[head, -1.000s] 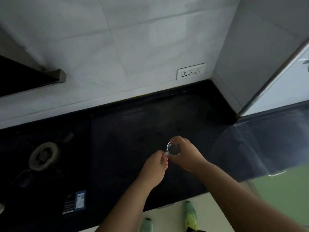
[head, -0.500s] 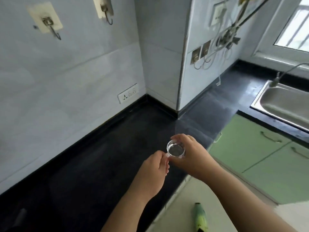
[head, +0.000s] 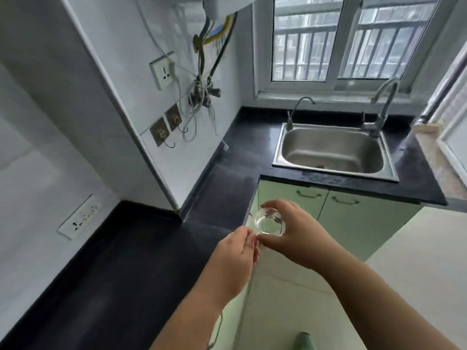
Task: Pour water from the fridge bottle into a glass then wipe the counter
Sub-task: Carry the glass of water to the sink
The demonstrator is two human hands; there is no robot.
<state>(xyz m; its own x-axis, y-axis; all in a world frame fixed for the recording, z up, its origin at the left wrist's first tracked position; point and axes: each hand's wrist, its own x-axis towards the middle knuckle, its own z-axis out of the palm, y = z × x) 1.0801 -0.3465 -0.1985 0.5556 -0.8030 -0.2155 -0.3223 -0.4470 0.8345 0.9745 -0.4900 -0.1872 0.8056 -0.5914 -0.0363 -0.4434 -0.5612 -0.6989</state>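
A small clear glass (head: 270, 221) is held in the air just past the front edge of the black counter (head: 121, 253), seen from above. My right hand (head: 295, 236) wraps around its side and grips it. My left hand (head: 235, 258) is closed, its fingertips touching the glass at its left rim. Whether there is water in the glass is hard to tell. No fridge bottle and no cloth are in view.
The black counter runs in an L, with a steel sink (head: 333, 150) and two taps (head: 384, 104) under the window. Green cabinet doors (head: 353, 218) stand below the sink. A wall socket (head: 80, 215) and loose cables (head: 202, 97) are on the left wall. Green slipper (head: 304, 342) on the floor.
The view has swung right from the hob side to the sink corner. Both hands keep the glass, which has moved off the counter to beyond its front edge.
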